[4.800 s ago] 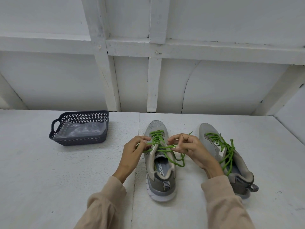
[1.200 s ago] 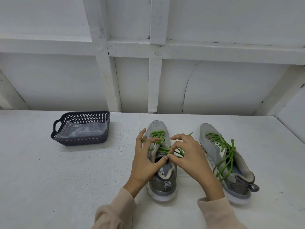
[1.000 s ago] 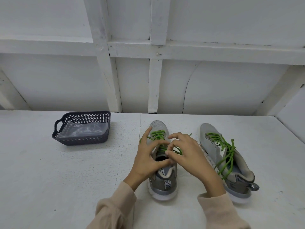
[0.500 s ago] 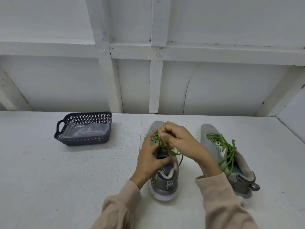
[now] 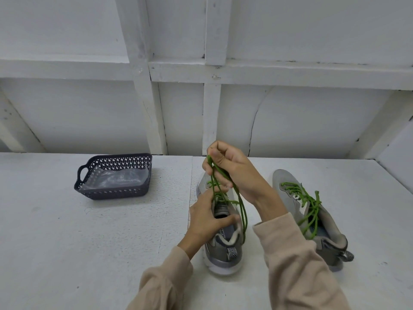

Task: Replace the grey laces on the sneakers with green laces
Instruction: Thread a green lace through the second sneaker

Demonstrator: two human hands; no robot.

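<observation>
On a white table (image 5: 89,242) we see the left sneaker (image 5: 223,253), grey with a white sole, its green lace (image 5: 242,211) held up in our clenched right hand (image 5: 232,168), left hand (image 5: 207,220) gripping its collar, right sneaker (image 5: 288,182) beside it, loosely laced green

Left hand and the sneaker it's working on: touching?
Touching. Head view: the left hand grips the sneaker, thumb laid across its collar opening, no gap visible.
</observation>
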